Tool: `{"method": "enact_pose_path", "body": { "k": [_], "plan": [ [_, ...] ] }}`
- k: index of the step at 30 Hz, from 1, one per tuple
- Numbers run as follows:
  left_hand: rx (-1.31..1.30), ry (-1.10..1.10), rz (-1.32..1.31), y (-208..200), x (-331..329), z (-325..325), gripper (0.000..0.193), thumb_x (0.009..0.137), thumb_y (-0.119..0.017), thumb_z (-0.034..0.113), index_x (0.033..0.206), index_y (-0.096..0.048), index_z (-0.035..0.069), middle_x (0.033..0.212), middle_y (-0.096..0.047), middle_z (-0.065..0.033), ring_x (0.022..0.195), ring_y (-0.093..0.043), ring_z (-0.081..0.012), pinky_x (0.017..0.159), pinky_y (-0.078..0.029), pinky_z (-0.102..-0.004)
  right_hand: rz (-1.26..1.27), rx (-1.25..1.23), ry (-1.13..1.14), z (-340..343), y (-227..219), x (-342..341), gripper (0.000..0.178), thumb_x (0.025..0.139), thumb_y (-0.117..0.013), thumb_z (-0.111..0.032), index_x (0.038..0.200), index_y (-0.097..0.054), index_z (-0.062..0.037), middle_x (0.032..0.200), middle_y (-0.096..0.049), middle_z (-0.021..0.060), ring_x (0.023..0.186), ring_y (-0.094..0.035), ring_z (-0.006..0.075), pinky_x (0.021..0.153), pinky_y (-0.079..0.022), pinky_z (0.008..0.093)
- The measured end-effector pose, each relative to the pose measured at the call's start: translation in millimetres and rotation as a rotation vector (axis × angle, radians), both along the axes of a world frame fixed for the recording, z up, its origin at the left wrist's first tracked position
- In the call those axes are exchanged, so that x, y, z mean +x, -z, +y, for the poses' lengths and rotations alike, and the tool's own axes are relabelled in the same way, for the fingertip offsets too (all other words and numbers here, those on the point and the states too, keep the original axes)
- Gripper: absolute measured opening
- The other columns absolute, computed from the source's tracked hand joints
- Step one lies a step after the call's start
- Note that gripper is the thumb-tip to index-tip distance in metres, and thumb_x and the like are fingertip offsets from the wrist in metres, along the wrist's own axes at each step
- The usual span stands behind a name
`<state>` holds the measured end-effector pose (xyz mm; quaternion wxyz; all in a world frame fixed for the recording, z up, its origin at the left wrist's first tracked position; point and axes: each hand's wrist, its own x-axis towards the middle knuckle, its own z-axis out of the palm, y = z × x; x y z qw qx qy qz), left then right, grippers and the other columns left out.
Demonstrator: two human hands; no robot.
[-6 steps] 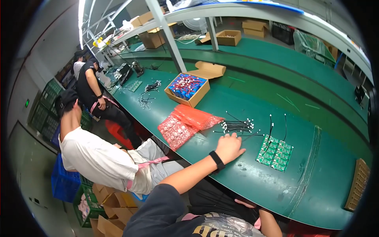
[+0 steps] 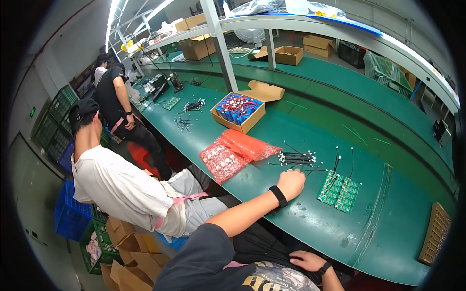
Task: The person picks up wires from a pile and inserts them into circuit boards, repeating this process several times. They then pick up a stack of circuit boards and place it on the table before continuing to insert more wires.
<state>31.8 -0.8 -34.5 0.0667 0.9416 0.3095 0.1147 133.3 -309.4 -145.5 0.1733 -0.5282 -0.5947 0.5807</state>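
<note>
Evidently the black leads are the things closest to the person's left hand: they lie in a loose bundle on the green worktop, just beyond the knuckles, their small white connectors clustered at the ends. The left fingers curl inward with the back of the hand turned up; their tips are hidden, so it cannot be told whether they pinch a lead or close on nothing. The right hand rests on the person's dark-clothed lap, below the table edge, its fingers loosely extended and apparently holding nothing.

Each lead looks very light and limp, likely to bend and snag on its neighbours, so a pinch close behind a white connector should give better control than one at mid-length. To the right of the bundle lie the green circuit boards in two columns, with a few leads standing up or lying across them. They look thin, stiff and light, and their small parts probably scrape easily; the bare outer edges seem the safest place to hold. The red bubble wrap, left of the bundle, looks soft and slippery.
</note>
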Motion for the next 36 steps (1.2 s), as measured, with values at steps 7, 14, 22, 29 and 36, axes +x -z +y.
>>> {"method": "enact_pose_path", "body": {
  "k": [7,14,22,29,36],
  "plan": [
    [-0.168,-0.007,-0.183,-8,-9,18,0.016,0.081,-0.067,0.015,0.078,-0.074,0.001,0.086,-0.073,-0.0203,0.084,-0.072,-0.0404,0.075,-0.059,-0.0522,0.066,0.122,-0.13,-10,-115,15,0.036,0.107,-0.061,-0.029,0.133,-0.068,-0.0043,0.127,-0.07,0.0146,0.117,-0.067,0.0273,0.103,-0.051,0.0356],
    [-0.192,-0.044,-0.431,-18,-58,40,0.02,0.091,-0.074,0.019,0.085,-0.075,0.0,0.079,-0.073,-0.012,0.072,-0.071,-0.0256,0.067,-0.055,-0.0374,0.255,0.241,-0.116,40,-177,60,0.028,0.108,-0.059,-0.019,0.128,-0.07,-0.0025,0.113,-0.075,0.01,0.105,-0.07,0.0209,0.091,-0.056,0.0338],
    [-1.07,0.032,-0.739,-70,-59,-55,0.01,0.104,-0.064,0.008,0.102,-0.067,-0.002,0.084,-0.07,-0.0048,0.069,-0.064,-0.0095,0.064,-0.052,-0.024,0.474,0.201,0.356,69,-170,64,0.024,0.104,-0.067,-0.016,0.123,-0.071,-0.0019,0.104,-0.073,0.0037,0.095,-0.067,0.0088,0.085,-0.055,0.0276],
    [-1.32,0.263,-0.439,-56,0,-86,0.013,0.102,-0.068,0.008,0.106,-0.068,-0.004,0.087,-0.072,-0.0071,0.075,-0.068,-0.0107,0.07,-0.056,-0.0252,0.55,0.262,0.687,70,-149,80,0.022,0.098,-0.074,-0.008,0.119,-0.071,-0.0005,0.106,-0.073,0.0052,0.097,-0.069,0.0106,0.089,-0.057,0.0274],
    [-1.477,0.259,-0.328,-32,39,-72,0.013,0.101,-0.069,0.008,0.108,-0.069,-0.003,0.094,-0.074,-0.0056,0.08,-0.07,-0.0083,0.074,-0.058,-0.0244,0.451,0.31,0.827,73,-139,107,0.021,0.098,-0.073,-0.005,0.118,-0.071,0.0028,0.105,-0.074,0.0087,0.098,-0.071,0.0133,0.09,-0.059,0.0287]
  ]
}}
